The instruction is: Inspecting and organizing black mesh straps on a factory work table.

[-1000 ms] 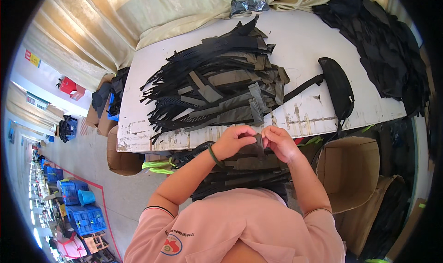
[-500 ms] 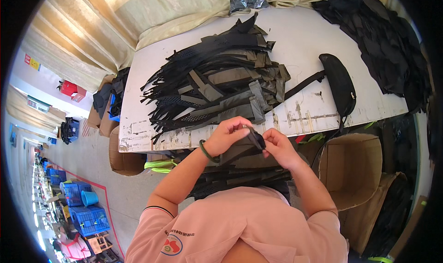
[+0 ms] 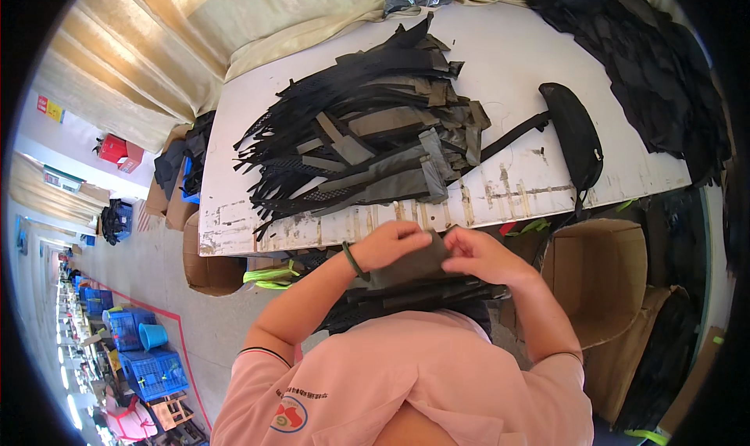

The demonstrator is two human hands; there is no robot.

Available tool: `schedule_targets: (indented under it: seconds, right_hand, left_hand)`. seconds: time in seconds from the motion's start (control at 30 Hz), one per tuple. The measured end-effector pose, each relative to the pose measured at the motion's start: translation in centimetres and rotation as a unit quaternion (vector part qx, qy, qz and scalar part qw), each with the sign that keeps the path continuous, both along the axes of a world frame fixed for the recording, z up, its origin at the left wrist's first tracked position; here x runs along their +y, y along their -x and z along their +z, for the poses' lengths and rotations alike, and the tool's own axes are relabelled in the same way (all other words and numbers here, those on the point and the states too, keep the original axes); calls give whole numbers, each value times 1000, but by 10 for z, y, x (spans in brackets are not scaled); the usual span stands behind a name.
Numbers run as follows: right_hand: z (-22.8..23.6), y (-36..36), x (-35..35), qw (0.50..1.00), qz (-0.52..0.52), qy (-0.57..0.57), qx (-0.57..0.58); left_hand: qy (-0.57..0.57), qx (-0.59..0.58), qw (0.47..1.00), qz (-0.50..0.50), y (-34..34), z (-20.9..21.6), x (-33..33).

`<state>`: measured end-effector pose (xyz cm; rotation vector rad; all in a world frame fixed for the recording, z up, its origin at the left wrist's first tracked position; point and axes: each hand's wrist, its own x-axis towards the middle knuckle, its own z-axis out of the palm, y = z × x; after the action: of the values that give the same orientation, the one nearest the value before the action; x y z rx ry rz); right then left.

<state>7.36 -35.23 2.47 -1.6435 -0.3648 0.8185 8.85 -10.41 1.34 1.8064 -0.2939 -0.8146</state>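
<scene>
The grey cloth [image 3: 414, 265] lay between both hands, by the table's [image 3: 500, 55] near edge. The left hand [image 3: 387, 245] pinched its top; the right hand's [image 3: 486, 256] fingers curled beside it, grip unclear. The step seemed to be handling this piece; the next move likely called for a sure two-handed hold. Strips [image 3: 391, 123] lay heaped beyond.

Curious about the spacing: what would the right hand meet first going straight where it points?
Probably the grey cloth by the left hand; depth is unclear, so the right hand may be touching it.
</scene>
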Motion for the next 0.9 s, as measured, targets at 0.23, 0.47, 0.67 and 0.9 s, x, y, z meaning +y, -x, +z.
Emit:
schedule_targets:
  seconds: [0.23,0.47,0.67,0.9]
  right_hand:
    - [-5,-16,-26,917,-14,326,-230]
    - [-55,-80,49,861,-229,300,-341]
    - [-9,-32,51,938,-136,121,-295]
    - [-7,-11,42,875,-215,163,-401]
  left_hand:
    - [-154,-166,966,-127,65,-54,6]
    - [-139,-223,964,-47,55,-36,-7]
    - [-157,-552,807,137,-6,18,8]
    - [-23,-288,953,92,-25,2,-4]
